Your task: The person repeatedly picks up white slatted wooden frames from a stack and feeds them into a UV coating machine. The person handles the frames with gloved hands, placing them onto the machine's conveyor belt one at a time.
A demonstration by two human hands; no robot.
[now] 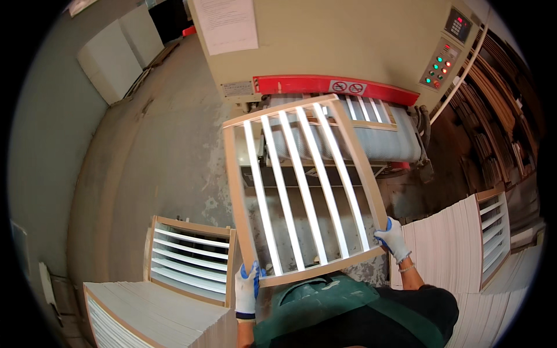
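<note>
A rectangular slatted frame [360, 168] with a tan border and several shiny white slats is held up in front of me, tilted. My left hand [247, 288], in a white and blue work glove, grips its near left corner. Gloved the same way, my right hand [394, 239] holds the lower part of its right side. Beyond the frame lies a conveyor belt [390, 144] with a mesh-like surface. Another slatted frame [374, 124] rests on that belt, partly under the machine's red bar and partly hidden by the frame I hold.
A large beige machine [342, 40] with a red guard bar [290, 84] and a lit button panel [439, 65] stands ahead. Slatted frames [191, 255] and tall pale stacks [162, 301] flank me left and right [444, 243]. White panels [110, 61] lean at the far left wall.
</note>
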